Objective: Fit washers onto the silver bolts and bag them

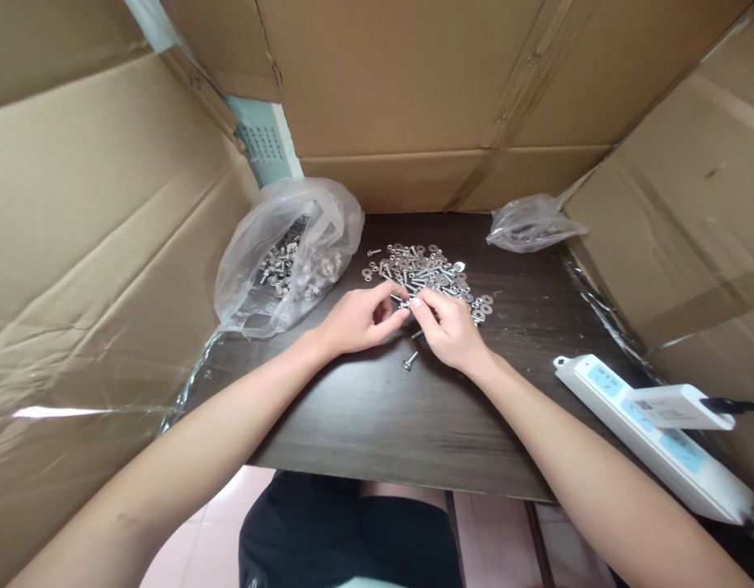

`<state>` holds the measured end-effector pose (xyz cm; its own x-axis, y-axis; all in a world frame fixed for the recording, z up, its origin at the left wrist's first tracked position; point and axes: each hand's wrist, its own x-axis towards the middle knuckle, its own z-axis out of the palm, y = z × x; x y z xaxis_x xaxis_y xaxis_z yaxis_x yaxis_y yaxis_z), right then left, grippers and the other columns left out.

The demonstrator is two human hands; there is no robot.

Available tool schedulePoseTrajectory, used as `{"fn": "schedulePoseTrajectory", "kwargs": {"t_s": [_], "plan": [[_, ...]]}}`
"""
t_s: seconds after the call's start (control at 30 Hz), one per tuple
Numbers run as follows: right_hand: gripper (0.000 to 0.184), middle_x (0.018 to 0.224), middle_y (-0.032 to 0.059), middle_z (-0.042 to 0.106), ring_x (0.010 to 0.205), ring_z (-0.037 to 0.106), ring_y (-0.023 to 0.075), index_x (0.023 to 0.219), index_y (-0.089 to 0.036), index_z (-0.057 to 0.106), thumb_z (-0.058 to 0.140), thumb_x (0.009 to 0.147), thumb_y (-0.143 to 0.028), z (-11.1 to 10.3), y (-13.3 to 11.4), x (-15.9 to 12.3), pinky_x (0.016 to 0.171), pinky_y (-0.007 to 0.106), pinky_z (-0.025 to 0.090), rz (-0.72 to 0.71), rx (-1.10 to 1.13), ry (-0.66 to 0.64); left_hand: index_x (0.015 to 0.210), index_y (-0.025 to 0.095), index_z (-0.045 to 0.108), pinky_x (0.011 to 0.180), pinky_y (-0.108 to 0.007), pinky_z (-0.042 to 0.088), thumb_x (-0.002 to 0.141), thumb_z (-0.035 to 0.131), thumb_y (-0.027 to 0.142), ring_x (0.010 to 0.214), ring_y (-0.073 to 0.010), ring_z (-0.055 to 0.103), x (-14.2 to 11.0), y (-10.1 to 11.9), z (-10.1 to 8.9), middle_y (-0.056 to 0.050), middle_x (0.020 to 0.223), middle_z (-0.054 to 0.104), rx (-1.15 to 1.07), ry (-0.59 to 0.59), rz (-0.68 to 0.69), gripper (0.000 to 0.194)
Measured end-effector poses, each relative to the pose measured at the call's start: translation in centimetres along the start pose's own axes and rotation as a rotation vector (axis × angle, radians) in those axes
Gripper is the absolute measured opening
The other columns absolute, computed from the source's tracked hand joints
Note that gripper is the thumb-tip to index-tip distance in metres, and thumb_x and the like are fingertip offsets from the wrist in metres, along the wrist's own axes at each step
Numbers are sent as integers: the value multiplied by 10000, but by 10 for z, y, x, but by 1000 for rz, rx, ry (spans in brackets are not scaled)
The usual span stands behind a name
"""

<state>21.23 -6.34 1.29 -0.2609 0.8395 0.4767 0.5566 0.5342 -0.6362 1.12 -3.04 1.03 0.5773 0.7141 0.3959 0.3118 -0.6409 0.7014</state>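
Note:
My left hand (368, 318) is curled beside the front of a pile of bolts, nuts and washers (422, 265). Its thumb and forefinger close around a small silver bolt (403, 302). Facing it, my right hand (448, 327) pinches thumb to forefinger at the bolt's right end; what lies between those fingertips is too small to make out. A loose bolt (409, 361) rests on the dark table just in front of the hands. Another bolt shows partly from under my right hand.
A clear plastic bag (242, 278) of metal fasteners stands open at left. At the back right lies a smaller plastic bag (533, 224). A white power strip (634, 416) with a plugged-in adapter sits at right. Cardboard walls (407, 73) surround the table (364, 416).

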Motion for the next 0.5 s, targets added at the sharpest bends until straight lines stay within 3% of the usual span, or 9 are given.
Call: {"fn": "schedulePoseTrajectory", "kwargs": {"t_s": [0.5], "plan": [[318,627,-19,502,561,443,142,751,-212,504,484,1048,-324,0,2,0,581,291,332,-13,0,4,1109,174,649,604,-208,432,963,616,358,577,-98,573,0,-2,1,49,679,607,17,8,8,237]]}}
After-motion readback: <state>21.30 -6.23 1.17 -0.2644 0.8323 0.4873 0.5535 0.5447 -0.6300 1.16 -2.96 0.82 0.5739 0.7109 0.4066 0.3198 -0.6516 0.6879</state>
